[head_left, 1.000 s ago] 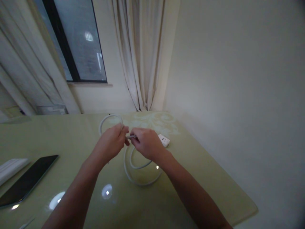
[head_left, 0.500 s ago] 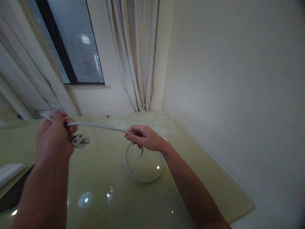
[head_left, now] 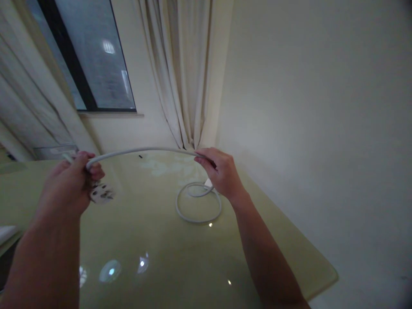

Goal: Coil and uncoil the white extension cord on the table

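A white power cable (head_left: 141,149) arches between my two hands above the table. My left hand (head_left: 69,184) is closed around one end of it, and the round plug (head_left: 102,193) with its metal pins sticks out below those fingers. My right hand (head_left: 222,169) pinches the cable further along between thumb and fingers. Beneath the right hand, the rest of the cable lies in a loose loop (head_left: 198,222) on the tabletop. A white block-like piece (head_left: 208,183) at the loop is partly hidden by the right hand.
The pale green glossy table (head_left: 154,240) reflects the ceiling lights. A small dark bit (head_left: 140,156) lies near its back edge. At the far left is a white object (head_left: 7,234), partly out of frame. Curtains (head_left: 183,73), a window and a wall (head_left: 305,107) border the table.
My right hand has moved right and up along with the cable, so the span between my hands is longer and arched. The loop on the table has shifted and looks flatter.
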A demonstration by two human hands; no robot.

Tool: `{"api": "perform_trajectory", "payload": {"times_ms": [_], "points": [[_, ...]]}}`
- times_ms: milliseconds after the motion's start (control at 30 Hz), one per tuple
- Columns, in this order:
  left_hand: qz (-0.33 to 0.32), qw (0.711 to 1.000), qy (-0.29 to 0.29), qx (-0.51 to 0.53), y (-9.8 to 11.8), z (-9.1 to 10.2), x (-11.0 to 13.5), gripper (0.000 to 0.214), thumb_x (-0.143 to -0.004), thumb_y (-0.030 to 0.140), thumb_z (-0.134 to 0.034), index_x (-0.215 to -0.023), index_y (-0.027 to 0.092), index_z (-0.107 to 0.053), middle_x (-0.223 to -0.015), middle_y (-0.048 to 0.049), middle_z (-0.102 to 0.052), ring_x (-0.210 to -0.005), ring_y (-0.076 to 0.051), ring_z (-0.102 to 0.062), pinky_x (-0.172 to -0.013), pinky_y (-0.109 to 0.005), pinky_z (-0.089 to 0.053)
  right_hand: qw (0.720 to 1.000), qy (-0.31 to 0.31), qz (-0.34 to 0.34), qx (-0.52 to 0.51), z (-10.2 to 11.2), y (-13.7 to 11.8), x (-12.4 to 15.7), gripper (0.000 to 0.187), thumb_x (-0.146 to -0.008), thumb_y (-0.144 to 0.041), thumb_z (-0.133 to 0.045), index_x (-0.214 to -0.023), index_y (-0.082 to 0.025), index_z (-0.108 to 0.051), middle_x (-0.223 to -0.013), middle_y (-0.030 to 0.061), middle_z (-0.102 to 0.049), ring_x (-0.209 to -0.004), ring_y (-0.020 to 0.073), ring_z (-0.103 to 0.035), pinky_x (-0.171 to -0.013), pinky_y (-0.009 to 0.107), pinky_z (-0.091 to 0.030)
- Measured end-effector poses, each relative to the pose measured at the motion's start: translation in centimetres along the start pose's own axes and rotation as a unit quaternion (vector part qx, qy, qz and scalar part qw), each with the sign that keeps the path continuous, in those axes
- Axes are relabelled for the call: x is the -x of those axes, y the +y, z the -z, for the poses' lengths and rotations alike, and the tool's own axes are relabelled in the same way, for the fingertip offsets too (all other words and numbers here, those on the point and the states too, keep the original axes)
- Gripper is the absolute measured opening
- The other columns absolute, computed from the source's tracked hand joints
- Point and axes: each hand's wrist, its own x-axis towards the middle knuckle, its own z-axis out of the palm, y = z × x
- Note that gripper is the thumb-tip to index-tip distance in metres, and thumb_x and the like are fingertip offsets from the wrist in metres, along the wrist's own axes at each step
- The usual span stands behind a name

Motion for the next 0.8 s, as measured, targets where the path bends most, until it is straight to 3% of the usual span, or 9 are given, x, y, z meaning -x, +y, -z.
{"api": "perform_trajectory", "payload": {"times_ms": [67, 167, 233, 300, 400, 567, 633, 700, 800], "points": [[-0.002, 0.994, -0.026, -0.107, -0.8, 0.2, -0.1, 0.011, -0.096, 0.025, -0.059, -0.09, 0.017, -0.063, -0.066, 0.0026, -0.064, -0.058, -0.012, -0.059, -0.054, -0.018, -0.045, 0.998, -0.028, 0.005, 0.058, 0.6, -0.5, 0.1, 0.021, -0.104, -0.025, -0.062, -0.116, -0.02, -0.078, -0.104, 0.0078, -0.077, -0.096, 0.0194, -0.071, -0.088, 0.03, -0.05], [-0.034, 0.961, -0.106, -0.255, -1.4, 0.2, 0.2, 0.037, -0.089, 0.052, -0.065, -0.098, 0.017, -0.071, -0.089, -0.007, -0.08, -0.093, -0.025, -0.073, -0.088, -0.037, -0.059, 0.982, -0.113, -0.009, 0.154, 0.9, -1.5, 0.2, 0.022, -0.106, -0.024, -0.06, -0.117, -0.021, -0.079, -0.099, 0.0073, -0.076, -0.091, 0.0193, -0.07, -0.083, 0.03, -0.048], [-0.052, 0.932, -0.191, -0.302, -1.6, -0.5, 0.8, 0.057, -0.081, 0.072, -0.064, -0.101, 0.019, -0.073, -0.102, -0.0113, -0.083, -0.111, -0.032, -0.072, -0.108, -0.049, -0.051, 0.967, -0.163, -0.012, 0.197, 0.3, -2.2, 0.3, 0.023, -0.107, -0.024, -0.058, -0.116, -0.022, -0.079, -0.1, 0.0064, -0.074, -0.089, 0.0187, -0.069, -0.079, 0.03, -0.046], [-0.06, 0.908, -0.266, -0.318, -1.7, -1.6, 1.8, 0.072, -0.073, 0.085, -0.062, -0.103, 0.021, -0.075, -0.112, -0.0132, -0.082, -0.118, -0.035, -0.07, -0.114, -0.053, -0.047, 0.952, -0.204, -0.006, 0.228, -0.5, -2.9, 0.4, 0.023, -0.108, -0.026, -0.056, -0.116, -0.024, -0.078, -0.101, 0.0054, -0.074, -0.086, 0.0184, -0.068, -0.072, 0.03, -0.043], [-0.066, 0.883, -0.345, -0.312, -1.6, -3.4, 3.4, 0.072, -0.072, 0.087, -0.06, -0.101, 0.023, -0.076, -0.114, -0.0124, -0.082, -0.115, -0.035, -0.072, -0.11, -0.051, -0.051, 0.941, -0.24, 0.009, 0.241, -1.9, -3.7, 0.6, 0.023, -0.108, -0.03, -0.056, -0.115, -0.024, -0.077, -0.101, 0.0042, -0.073, -0.083, 0.0183, -0.067, -0.066, 0.03, -0.039], [-0.117, 0.827, -0.465, -0.295, -1.3, -4.7, 5.4, 0.049, -0.091, 0.07, -0.053, -0.09, 0.025, -0.073, -0.096, -0.0056, -0.077, -0.099, -0.026, -0.07, -0.094, -0.041, -0.057, 0.96, -0.218, -0.003, 0.173, -3.1, -3.8, 0.8, 0.024, -0.111, -0.035, -0.052, -0.113, -0.023, -0.073, -0.104, 0.0044, -0.073, -0.088, 0.017, -0.067, -0.073, 0.028, -0.041], [-0.093, 0.833, -0.472, -0.272, -1.6, -4.6, 5.9, 0.045, -0.095, 0.065, -0.053, -0.089, 0.023, -0.068, -0.081, -0.0025, -0.066, -0.078, -0.02, -0.063, -0.074, -0.033, -0.056, 0.971, -0.191, -0.021, 0.141, -3.4, -3.4, 0.8, 0.025, -0.11, -0.038, -0.052, -0.107, -0.022, -0.071, -0.102, 0.0048, -0.074, -0.089, 0.0172, -0.067, -0.076, 0.028, -0.042], [-0.046, 0.853, -0.464, -0.235, -2.1, -4.5, 6.3, 0.043, -0.098, 0.063, -0.052, -0.087, 0.023, -0.061, -0.071, 0.0024, -0.052, -0.062, -0.014, -0.048, -0.057, -0.026, -0.045, 0.981, -0.157, -0.038, 0.104, -3.5, -3.1, 0.7, 0.026, -0.109, -0.042, -0.054, -0.103, -0.022, -0.069, -0.101, 0.0052, -0.076, -0.09, 0.0179, -0.069, -0.078, 0.028, -0.043], [-0.001, 0.863, -0.466, -0.196, -2.9, -4.7, 6.5, 0.043, -0.101, 0.061, -0.049, -0.082, 0.023, -0.052, -0.068, 0.0053, -0.041, -0.055, -0.012, -0.035, -0.049, -0.024, -0.034, 0.989, -0.115, -0.058, 0.067, -3.6, -2.8, 0.7, 0.025, -0.105, -0.047, -0.06, -0.104, -0.023, -0.067, -0.099, 0.005, -0.077, -0.088, 0.0187, -0.07, -0.079, 0.029, -0.044]]}}
